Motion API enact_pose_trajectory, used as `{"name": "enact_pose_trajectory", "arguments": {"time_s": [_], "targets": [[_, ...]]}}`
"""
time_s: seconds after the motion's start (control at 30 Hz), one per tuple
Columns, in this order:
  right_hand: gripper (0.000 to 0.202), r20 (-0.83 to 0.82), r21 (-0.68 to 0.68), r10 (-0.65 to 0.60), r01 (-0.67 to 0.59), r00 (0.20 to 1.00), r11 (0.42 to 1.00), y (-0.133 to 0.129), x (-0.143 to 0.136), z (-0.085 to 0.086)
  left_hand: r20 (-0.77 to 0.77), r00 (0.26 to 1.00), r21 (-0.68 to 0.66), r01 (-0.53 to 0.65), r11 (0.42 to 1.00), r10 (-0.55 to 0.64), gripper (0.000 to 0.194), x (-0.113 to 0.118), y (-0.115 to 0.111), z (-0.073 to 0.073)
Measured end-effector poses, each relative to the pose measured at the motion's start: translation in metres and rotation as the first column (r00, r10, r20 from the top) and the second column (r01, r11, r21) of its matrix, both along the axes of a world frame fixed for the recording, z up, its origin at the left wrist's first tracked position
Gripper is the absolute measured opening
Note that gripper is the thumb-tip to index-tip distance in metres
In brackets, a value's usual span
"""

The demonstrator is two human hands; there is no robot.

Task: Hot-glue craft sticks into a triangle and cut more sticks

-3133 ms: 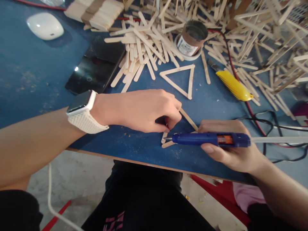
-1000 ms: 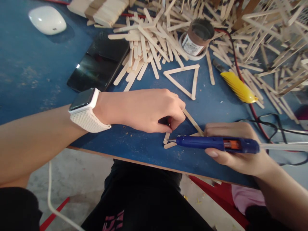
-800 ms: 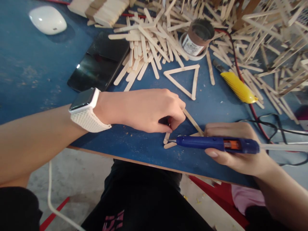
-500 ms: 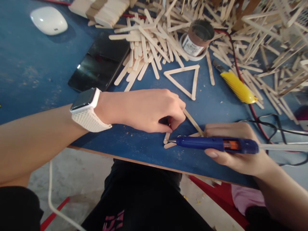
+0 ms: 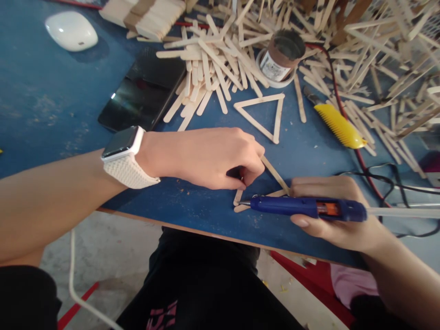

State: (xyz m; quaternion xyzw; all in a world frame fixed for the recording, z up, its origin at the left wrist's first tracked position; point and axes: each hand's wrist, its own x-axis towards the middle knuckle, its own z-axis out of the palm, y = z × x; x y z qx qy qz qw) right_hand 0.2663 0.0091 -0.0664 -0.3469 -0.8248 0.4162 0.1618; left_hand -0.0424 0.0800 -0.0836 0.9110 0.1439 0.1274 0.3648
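My right hand (image 5: 330, 215) is wrapped round a blue glue gun (image 5: 282, 206) with a clear glue stick (image 5: 402, 211) out of its back. The nozzle touches or hovers just over the corner where two popsicle sticks (image 5: 238, 197) overlap; I cannot tell which. My left hand (image 5: 233, 158), with a watch (image 5: 122, 146) on its wrist, is closed, its fingertips pinching one of these sticks. A third stick (image 5: 275, 174) slants from beneath the left fingers to the right hand. Beyond them lies a finished triangle of sticks (image 5: 258, 126).
Loose popsicle sticks (image 5: 206, 68) are heaped at the back. Around them are a brown jar (image 5: 280, 59), a yellow-handled cutter (image 5: 340, 126), a black phone (image 5: 140, 91) and a white mouse (image 5: 71, 31). Cables (image 5: 374, 183) run along the right. The table's edge (image 5: 192, 233) is close to my body.
The glue gun has shifted very slightly, with its nozzle still at the same corner. My left hand holds its place.
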Motion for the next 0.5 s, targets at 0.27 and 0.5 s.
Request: {"name": "enact_pose_trajectory", "arguments": {"time_s": [0.27, 0.5], "targets": [[0.024, -0.024, 0.055, 0.015, -0.013, 1.000, 0.998, 0.0007, 0.0004, -0.0007, 0.001, 1.000, 0.004, 0.001, 1.000, -0.001, 0.026, -0.0001, -0.0007, 0.0005], [0.029, 0.006, 0.058, 0.005, -0.005, 1.000, 0.998, 0.0004, 0.0032, 0.0013, -0.015, 1.000, 0.022, -0.005, 1.000, 0.005, 0.024, -0.0011, -0.0007, 0.0008]]}}
